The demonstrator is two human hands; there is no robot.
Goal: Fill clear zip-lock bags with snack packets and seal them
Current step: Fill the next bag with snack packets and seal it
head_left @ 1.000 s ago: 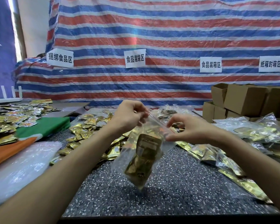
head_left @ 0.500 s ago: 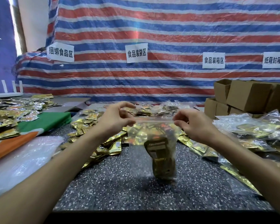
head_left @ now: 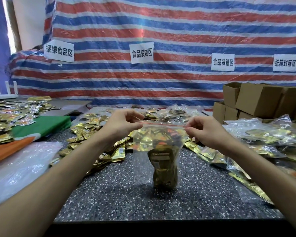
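Bright, even daylight, strongest upper left; sheen across tarp (head_left: 161,23); soft shadow under zip-lock bag (head_left: 162,151) on table (head_left: 109,199); wide-angle bowing at edges; centre sharp.

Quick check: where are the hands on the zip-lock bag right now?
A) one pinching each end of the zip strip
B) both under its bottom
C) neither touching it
A: the left hand and right hand each pinch one end of the red zip strip atop the clear bag.
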